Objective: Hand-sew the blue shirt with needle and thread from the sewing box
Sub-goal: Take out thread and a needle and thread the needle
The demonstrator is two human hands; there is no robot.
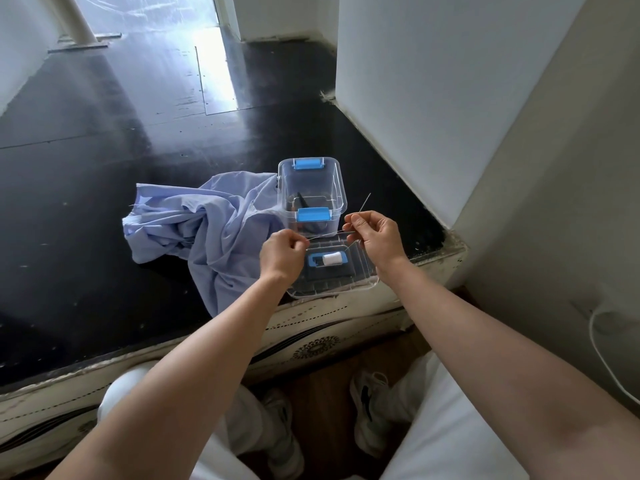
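The needle [364, 202] tilts up from the right hand's [375, 237] pinch. Thread [325, 234] is drawn taut across to the left hand's [282, 254] pinched fingertips, likely for threading or knotting. The blue shirt [207, 230] lies crumpled against the open sewing box [311, 188]. Whether the eye is threaded is too fine to see.

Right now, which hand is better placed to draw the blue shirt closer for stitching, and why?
Left. The left hand pinches only thread beside the blue shirt; the right hand pinches the needle, farther away over the box lid.
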